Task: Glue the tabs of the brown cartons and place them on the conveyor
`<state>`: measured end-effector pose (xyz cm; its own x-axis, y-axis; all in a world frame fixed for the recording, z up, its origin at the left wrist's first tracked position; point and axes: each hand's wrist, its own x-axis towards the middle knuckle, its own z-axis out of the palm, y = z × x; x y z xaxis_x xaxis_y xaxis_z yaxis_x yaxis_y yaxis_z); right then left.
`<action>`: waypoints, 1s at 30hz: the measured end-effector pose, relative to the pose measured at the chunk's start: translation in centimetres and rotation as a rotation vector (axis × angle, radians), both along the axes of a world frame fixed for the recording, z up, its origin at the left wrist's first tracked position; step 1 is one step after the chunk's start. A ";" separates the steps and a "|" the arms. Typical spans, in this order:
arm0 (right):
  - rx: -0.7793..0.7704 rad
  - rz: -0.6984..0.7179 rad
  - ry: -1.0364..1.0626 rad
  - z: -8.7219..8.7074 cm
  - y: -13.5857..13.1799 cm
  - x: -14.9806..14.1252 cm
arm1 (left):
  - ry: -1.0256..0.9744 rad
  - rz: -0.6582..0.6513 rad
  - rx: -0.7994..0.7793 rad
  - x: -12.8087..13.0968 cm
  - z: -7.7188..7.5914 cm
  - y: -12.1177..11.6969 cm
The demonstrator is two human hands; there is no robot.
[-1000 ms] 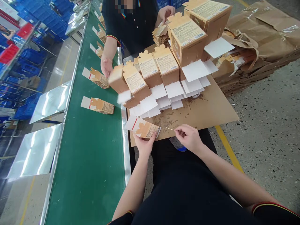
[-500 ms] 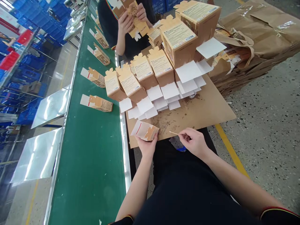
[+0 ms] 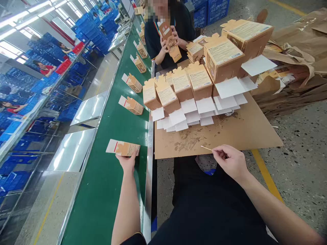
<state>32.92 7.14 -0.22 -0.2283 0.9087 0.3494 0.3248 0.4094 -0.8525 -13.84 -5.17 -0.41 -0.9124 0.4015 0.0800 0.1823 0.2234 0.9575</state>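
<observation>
One red-striped carton is getting gripped by the left hand over the green belt; at its 3 o'clock, the right hand is pinching a cotton swab. Labelled boxes are standing around 2 o'clock, barcodes showing, but the print's looking too tiny to read.

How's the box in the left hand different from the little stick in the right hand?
The box is chunky, but the stick is very thin.

The box is brown with a white flap and a red stripe; the stick is pale, with no print that I can see.

The box is over the green surface, while the stick is over the cardboard sheet.

Both are held: box in the left hand, stick in the right hand.
</observation>
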 end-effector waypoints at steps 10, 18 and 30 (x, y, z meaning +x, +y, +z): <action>0.050 -0.370 -0.177 1.8 6.0 5.8 | 0.739 0.008 0.412 0.7 7.1 3.0; -0.071 -0.289 -0.541 4.9 15.7 5.5 | -0.232 -0.321 0.068 1.9 13.0 24.4; -0.086 -0.177 -0.645 4.6 18.1 4.0 | -0.373 -0.461 0.064 4.0 13.2 24.9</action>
<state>36.89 25.25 4.40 -0.2122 0.9701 0.1182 0.8356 0.2428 -0.4927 -9.89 19.69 12.81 -0.6162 0.7678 -0.1754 -0.1044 0.1412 0.9845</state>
